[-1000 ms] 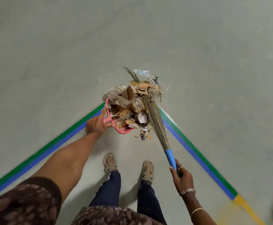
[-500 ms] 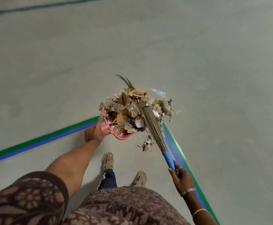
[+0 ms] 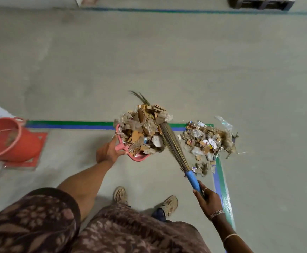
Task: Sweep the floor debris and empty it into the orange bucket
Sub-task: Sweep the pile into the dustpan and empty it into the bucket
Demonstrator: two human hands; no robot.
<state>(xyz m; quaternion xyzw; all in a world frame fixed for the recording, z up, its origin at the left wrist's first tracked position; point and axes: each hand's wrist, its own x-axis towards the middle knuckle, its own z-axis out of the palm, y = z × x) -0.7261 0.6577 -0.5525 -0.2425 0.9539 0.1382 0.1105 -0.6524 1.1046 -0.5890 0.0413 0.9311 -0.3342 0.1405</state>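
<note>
Gripping the pink dustpan (image 3: 139, 157) heaped with debris at frame centre, the left hand (image 3: 107, 151) is closed on its handle; the right hand (image 3: 207, 199) clasps the broom (image 3: 172, 143). An orange bucket (image 3: 8, 141) stands far left, more scraps (image 3: 206, 143) lying right.

A single wide-angle view looks from the person's head, facing forward and steeply down onto the grey concrete floor (image 3: 167, 61). Both bare arms reach up from the bottom edge, so the left hand (image 3: 107, 152) and right hand (image 3: 208, 199) sit close to the lens, with the patterned brown garment (image 3: 112, 232) nearest of all. Far to the left of the left fingers (image 3: 112, 143), the orange plastic bucket (image 3: 10, 141) is cut by the frame edge. Beyond the fingers, the floor recedes to a blurred top edge.
</note>
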